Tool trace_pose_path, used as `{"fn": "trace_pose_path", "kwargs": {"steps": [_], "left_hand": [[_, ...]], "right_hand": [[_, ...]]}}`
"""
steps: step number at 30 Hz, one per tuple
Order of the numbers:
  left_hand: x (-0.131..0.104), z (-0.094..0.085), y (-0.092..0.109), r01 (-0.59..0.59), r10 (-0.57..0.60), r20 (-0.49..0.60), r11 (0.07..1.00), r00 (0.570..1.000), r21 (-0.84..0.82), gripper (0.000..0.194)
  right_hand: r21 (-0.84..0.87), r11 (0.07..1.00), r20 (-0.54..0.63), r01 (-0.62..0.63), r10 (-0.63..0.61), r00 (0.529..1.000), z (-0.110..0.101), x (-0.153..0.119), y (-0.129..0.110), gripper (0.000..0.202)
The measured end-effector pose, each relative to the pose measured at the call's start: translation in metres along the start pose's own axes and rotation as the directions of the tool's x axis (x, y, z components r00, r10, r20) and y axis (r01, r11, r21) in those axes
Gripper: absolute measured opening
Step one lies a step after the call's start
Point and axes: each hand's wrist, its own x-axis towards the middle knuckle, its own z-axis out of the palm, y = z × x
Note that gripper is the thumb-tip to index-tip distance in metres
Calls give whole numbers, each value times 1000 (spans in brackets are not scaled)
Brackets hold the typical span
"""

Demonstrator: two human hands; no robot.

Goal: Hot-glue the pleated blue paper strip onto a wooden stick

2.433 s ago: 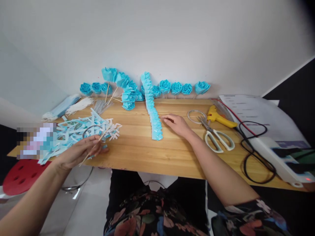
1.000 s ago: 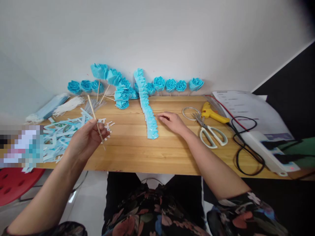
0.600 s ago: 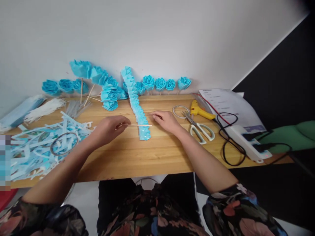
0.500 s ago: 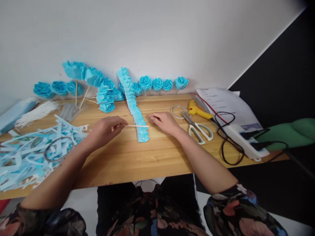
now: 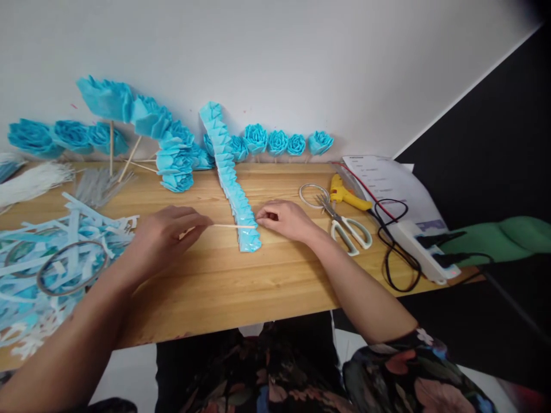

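Note:
My left hand (image 5: 176,229) pinches one end of a thin pale stick (image 5: 226,226). The stick's other end lies across the lower part of a long pleated blue strip (image 5: 228,178), whose top leans against the wall. At the strip's right edge is my right hand (image 5: 282,219), its fingers curled and pressed together; whether they grip the edge is too small to tell. Blue paper roses (image 5: 176,155) on sticks stand behind my left hand, and more small roses (image 5: 278,142) line the wall.
Scissors (image 5: 350,229), a metal ring (image 5: 313,195), a yellow glue gun (image 5: 348,194), papers (image 5: 387,178) and a white power strip (image 5: 419,252) with black cables lie to the right. Cut blue and white strips (image 5: 51,252) with another ring (image 5: 73,268) are at left, beside grey and white fibre bundles (image 5: 38,180).
The view has shifted a little. My right hand has come to the strip's edge, its fingers more closed. The stick now lies slightly lower across the strip.

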Motion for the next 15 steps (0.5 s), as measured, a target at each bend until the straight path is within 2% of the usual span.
{"fn": "trace_pose_path", "kwargs": {"steps": [3,6,10,13,15], "left_hand": [[-1,0,-6,-72,69,69,996,995,43,18],[-1,1,-7,-77,74,113,997,991,28,13],[-1,2,-7,-107,97,154,993,983,57,9],[-2,1,-10,-206,180,187,970,966,129,8],[-3,1,-13,-306,262,221,931,940,200,18]], "right_hand": [[-32,999,8,40,-40,999,5,1,-3,11],[-81,994,19,77,-76,997,7,3,-6,15],[-138,989,18,49,-47,999,2,2,-5,16],[-155,988,6,13,-12,1000,-1,1,-2,14],[-149,989,3,7,-7,1000,-1,0,-1,13]]}}
